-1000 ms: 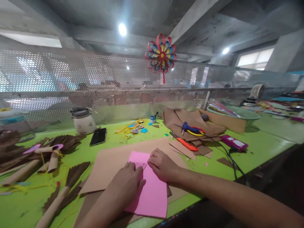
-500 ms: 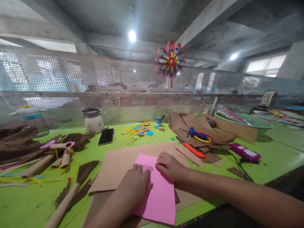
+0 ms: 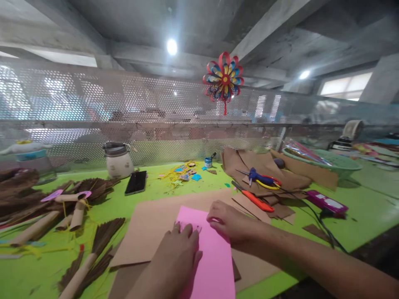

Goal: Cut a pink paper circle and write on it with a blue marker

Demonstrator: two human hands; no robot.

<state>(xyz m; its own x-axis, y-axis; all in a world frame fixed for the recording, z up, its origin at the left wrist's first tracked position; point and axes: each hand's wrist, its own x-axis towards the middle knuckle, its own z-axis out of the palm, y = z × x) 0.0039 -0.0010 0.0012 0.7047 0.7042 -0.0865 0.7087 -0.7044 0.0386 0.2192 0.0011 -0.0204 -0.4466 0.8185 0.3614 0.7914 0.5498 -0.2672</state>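
Observation:
A sheet of pink paper point(image 3: 212, 265) lies on brown paper sheets point(image 3: 143, 224) in front of me. My left hand point(image 3: 176, 253) rests flat on its left side, fingers stretched and slightly apart. Small dark marks show on the pink sheet by those fingertips. At the sheet's upper right edge, my right hand point(image 3: 226, 220) is closed, its fingers curled against the paper with a bit of pink showing between them. The fingertips are partly hidden.
Left are cardboard tubes with pleated brown paper point(image 3: 107, 234) and a black phone point(image 3: 136, 182). On the right lie orange-handled scissors point(image 3: 257, 200), blue-handled pliers point(image 3: 262, 177), a purple device with a cable point(image 3: 327, 203) and a green basket point(image 3: 343, 166). A perforated screen point(image 3: 162, 99) stands behind.
The view has shifted slightly, so the table's things sit a little lower and wider apart. Both hands remain on the pink paper, with the left fingers moved slightly.

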